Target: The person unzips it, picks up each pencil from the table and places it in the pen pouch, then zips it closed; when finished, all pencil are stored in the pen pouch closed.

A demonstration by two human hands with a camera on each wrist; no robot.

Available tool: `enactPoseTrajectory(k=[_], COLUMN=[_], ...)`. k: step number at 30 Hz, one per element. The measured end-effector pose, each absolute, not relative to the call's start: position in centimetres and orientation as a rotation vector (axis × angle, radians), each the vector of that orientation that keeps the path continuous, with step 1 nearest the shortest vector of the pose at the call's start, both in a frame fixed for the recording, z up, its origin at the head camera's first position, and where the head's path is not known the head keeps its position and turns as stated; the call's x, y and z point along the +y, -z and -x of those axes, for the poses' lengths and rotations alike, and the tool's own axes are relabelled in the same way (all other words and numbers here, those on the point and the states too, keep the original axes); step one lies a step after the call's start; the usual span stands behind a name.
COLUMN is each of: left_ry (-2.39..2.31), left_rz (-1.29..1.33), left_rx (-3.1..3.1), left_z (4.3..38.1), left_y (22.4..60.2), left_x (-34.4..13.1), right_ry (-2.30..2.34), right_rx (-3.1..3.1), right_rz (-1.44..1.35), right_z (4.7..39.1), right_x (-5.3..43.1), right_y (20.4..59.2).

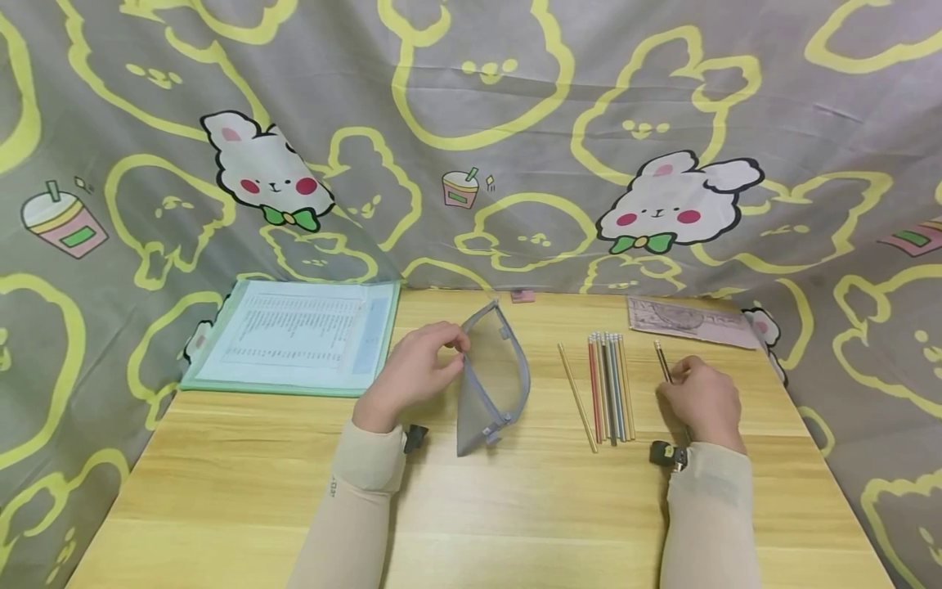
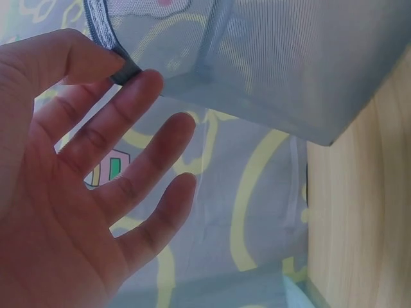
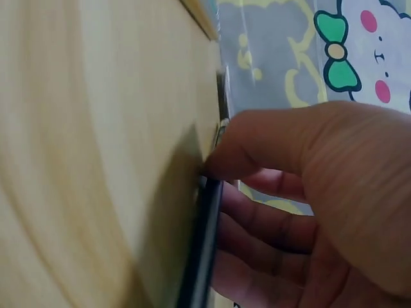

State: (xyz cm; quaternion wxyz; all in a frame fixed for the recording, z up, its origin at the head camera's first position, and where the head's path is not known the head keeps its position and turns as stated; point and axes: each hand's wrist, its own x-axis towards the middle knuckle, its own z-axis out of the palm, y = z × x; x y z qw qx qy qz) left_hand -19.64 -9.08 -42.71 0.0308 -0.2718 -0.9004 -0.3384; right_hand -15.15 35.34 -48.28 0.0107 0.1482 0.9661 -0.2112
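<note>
My left hand (image 1: 415, 366) pinches the zip edge of a grey mesh zip pouch (image 1: 477, 417) between thumb and forefinger, the other fingers spread loosely in the left wrist view. The pouch's mouth gapes toward the right. On the right side of the table, my right hand (image 1: 705, 401) pinches a black pencil (image 1: 663, 360) between thumb and fingers, close over the wood. Left of that hand lies a row of several pencils (image 1: 611, 388) in red, black, blue and gold. One gold pencil (image 1: 577, 397) lies slightly apart, at a slant.
A green-edged clear folder (image 1: 294, 335) with a printed sheet lies at the table's back left. At the back right is a flat pinkish printed card (image 1: 692, 319). A tiny flag sticker (image 1: 522, 296) sits near the back edge. A patterned grey curtain (image 1: 515, 164) hangs behind the table.
</note>
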Motion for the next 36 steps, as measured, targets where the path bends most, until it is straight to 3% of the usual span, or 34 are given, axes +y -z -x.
enactPoseTrajectory(k=[8, 18, 27, 36], left_ry=[1.048, 1.045, 1.04, 1.072], left_rz=[0.858, 0.872, 0.883, 0.942], left_rx=[-2.76, -2.76, -2.774, -2.796], left_z=[19.8, 19.8, 19.7, 19.6], left_y=[42.9, 42.8, 42.8, 42.6], left_x=[-8.9, -8.9, -8.8, -8.5], right_ry=[0.87, 1.47, 1.664, 1.705], right_rx=[3.047, 2.755, 2.426, 2.334], right_rz=[-0.29, -0.088, 0.127, 0.137], right_z=[15.6, 15.9, 16.0, 15.7], right_x=[33.2, 26.0, 20.4, 17.7], right_y=[46.3, 42.1, 42.4, 42.9])
